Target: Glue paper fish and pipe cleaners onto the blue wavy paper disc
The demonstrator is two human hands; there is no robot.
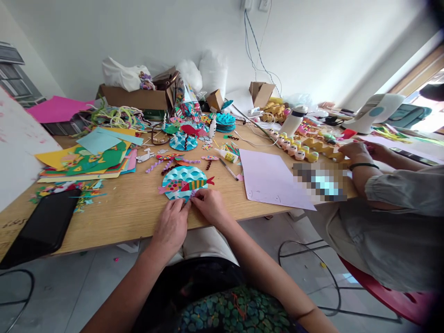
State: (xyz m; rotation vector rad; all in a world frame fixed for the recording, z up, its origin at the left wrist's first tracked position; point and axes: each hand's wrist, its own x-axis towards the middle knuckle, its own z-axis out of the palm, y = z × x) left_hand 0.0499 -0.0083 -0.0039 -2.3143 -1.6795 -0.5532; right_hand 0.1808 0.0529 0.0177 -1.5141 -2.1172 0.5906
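Observation:
At the table's front edge lies a round blue wave-patterned paper disc (199, 174). A striped paper fish (194, 185) and a pink spotted paper fish (172, 186) sit on it. My right hand (210, 206) pinches a short lilac pipe cleaner (193, 194) at the disc's lower edge. My left hand (171, 221) is closed at the same edge, its fingertips on the disc beside the right fingers. Just behind the disc lie twisted pipe cleaners (168, 165) with paper fish on them. A finished-looking blue disc (183, 141) with a red fish stands farther back.
Coloured paper sheets (86, 155) and a black phone (43, 222) lie at left. A glue bottle (227, 155), a pen (229, 169) and a lilac sheet (268, 180) are to the right. Beyond them, another person's hands (357, 152) work near egg-carton pieces (321, 149). Cardboard boxes (135, 97) stand behind.

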